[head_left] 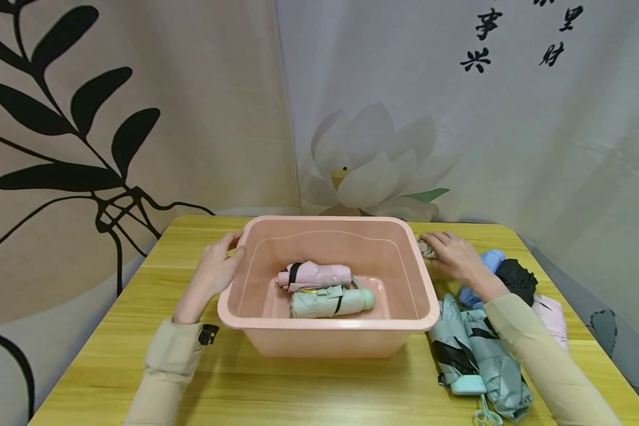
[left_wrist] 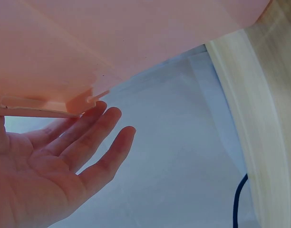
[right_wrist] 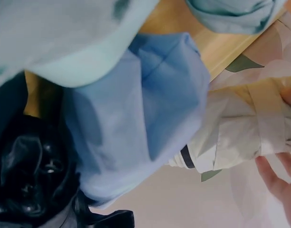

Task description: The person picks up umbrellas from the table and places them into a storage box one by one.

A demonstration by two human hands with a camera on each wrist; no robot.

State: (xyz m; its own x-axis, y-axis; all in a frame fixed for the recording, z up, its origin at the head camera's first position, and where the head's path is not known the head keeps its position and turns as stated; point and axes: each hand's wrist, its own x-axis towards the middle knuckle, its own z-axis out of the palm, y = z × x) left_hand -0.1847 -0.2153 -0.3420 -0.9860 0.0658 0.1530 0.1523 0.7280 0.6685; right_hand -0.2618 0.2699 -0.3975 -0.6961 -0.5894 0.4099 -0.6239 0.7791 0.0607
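Note:
A pink plastic basin (head_left: 330,342) stands on the table with a folded pink umbrella (head_left: 322,276) and a folded pale green umbrella (head_left: 325,303) lying side by side inside. My left hand (head_left: 216,266) holds the basin's left rim, thumb over it; in the left wrist view the fingers (left_wrist: 100,164) reach loosely beneath the rim. Beyond the basin's right side, my right hand (head_left: 452,255) grips a folded whitish umbrella (head_left: 428,249). The right wrist view shows this umbrella (right_wrist: 238,128) between thumb and fingers, partly behind a blue folded umbrella (right_wrist: 145,114).
Right of the basin lie two grey-green folded umbrellas (head_left: 452,337), a blue one (head_left: 492,259), a black bundle (head_left: 516,278) and a pale pink one (head_left: 551,319), partly under my right sleeve. A printed curtain (head_left: 223,118) hangs behind the wooden table (head_left: 277,390).

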